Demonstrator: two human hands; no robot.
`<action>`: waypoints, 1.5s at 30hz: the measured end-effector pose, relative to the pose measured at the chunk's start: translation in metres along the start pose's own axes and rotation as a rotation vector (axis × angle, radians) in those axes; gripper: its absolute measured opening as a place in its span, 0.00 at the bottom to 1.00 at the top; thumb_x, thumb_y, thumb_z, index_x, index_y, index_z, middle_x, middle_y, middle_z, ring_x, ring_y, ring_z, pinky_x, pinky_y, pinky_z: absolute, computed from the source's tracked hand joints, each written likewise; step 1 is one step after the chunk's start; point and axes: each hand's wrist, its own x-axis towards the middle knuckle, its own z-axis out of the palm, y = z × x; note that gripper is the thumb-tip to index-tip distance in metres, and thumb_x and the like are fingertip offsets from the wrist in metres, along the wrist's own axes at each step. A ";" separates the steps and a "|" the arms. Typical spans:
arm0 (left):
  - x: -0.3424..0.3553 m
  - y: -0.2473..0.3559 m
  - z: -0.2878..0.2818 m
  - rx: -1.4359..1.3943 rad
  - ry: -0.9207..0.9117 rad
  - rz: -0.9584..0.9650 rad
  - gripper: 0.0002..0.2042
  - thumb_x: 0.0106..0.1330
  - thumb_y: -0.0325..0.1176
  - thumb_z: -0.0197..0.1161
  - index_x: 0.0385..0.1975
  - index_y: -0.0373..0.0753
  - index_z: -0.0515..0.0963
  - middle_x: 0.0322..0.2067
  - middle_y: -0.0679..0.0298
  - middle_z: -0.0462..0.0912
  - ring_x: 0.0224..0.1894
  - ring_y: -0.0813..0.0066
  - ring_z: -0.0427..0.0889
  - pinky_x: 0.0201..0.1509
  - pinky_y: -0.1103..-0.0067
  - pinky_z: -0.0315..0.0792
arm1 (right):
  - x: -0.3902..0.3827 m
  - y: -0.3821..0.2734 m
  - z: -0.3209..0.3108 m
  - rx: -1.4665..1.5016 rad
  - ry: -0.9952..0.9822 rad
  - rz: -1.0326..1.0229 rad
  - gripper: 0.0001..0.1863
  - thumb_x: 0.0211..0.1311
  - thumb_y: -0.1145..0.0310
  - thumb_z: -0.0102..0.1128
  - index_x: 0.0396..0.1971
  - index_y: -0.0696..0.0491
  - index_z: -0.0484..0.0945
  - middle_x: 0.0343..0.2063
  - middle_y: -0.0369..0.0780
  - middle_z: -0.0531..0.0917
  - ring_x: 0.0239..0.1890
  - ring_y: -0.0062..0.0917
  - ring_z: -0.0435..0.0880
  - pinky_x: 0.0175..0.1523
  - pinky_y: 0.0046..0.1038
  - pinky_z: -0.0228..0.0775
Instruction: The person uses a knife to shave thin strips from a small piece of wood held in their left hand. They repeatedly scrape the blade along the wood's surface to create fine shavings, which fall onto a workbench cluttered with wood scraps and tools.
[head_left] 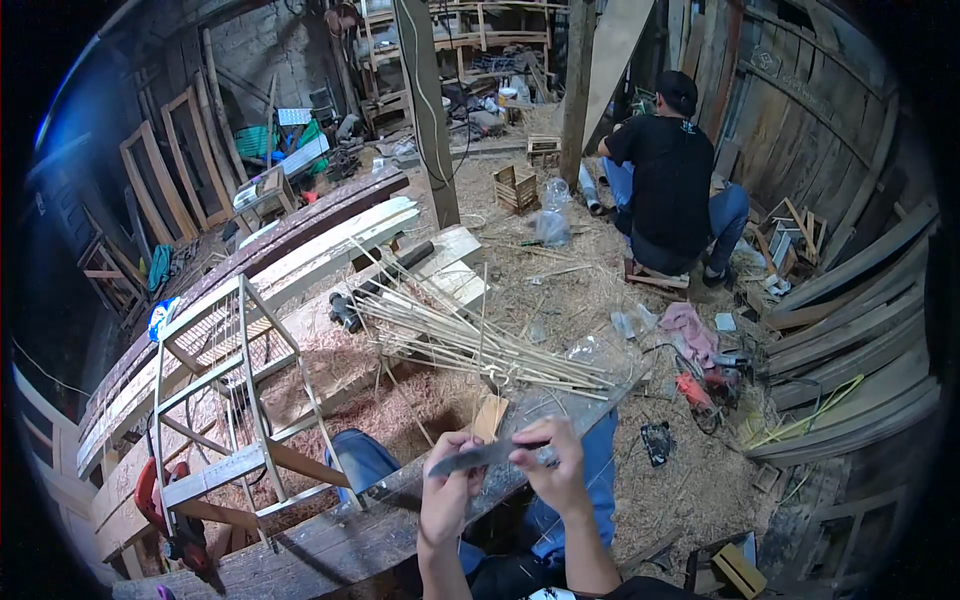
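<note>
Right hand (560, 462), 6 o'clock: gripped 1 knife (472, 459), long axis crosswise, blade pointed toward 9 o'clock. Left hand (447, 498): at blade, grip indeterminable. Black shirt (670, 185), 2 o'clock: bore white print (688, 127).

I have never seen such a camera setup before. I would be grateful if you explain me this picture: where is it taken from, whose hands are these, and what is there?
There is no machine here: the left hand and right hand belong to the person wearing the camera. It sits on the head and looks down; its very wide lens makes straight edges curve. Together the hands hold a flat grey blade. Just beyond them is a small piece of wood; I cannot tell whether it is held. Farther ahead, thin sticks lie in a loose pile. A light wooden frame stands at the left. Another person sits low, back turned, on the right.
</note>
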 end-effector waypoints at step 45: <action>0.002 0.007 -0.009 0.198 0.049 0.296 0.25 0.71 0.22 0.52 0.68 0.33 0.62 0.29 0.66 0.78 0.29 0.89 0.70 0.31 0.90 0.62 | 0.013 -0.005 -0.021 -0.486 0.055 -0.125 0.15 0.47 0.58 0.76 0.30 0.49 0.82 0.29 0.33 0.84 0.35 0.28 0.79 0.49 0.32 0.60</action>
